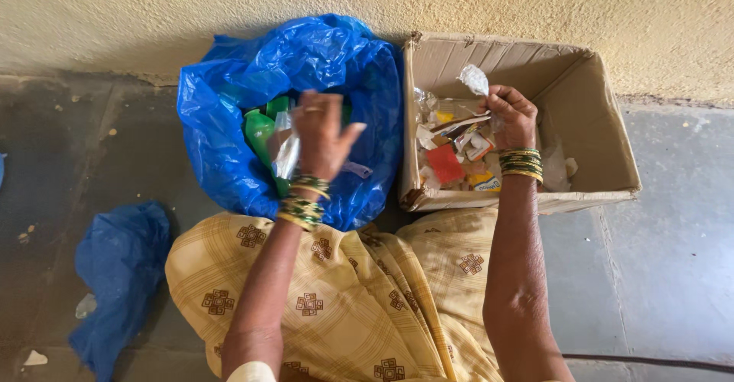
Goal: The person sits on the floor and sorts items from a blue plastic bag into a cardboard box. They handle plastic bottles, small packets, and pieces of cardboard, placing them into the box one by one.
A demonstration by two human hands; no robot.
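Nearest the cam: lap in yellow checked cloth (359, 305) w/ brown square motifs, both forearms reaching fwd over it. Blue cloth bundle (115, 275) lies on the grey stone floor (665, 275) at left, well apart.

Left hand (321, 133), green/gold bangles at wrist, hangs over the open blue plastic bag (222, 160). Fingers curled, pinching a clear plastic wrapper (287, 152); blurred, so exact grip can't be read. Wrapper thin, crinkly, see-thru w/ white glare; long axis approx vertical in frame, hanging from fingers toward bag mouth. Inside bag: green plastic bottle (258, 130), neck pointing away from the person, other green bits beside it.

Right hand (511, 114), bangles too, is inside the cardboard box (604, 145), just right of the bag. Fingertips closed narrow on a crumpled clear wrapper piece (475, 80), held up above box contents, pointing up-left. Box floor holds mixed small packets (459, 160): red, yellow, white.

Farthest: rough cream wall (153, 15) behind both containers.
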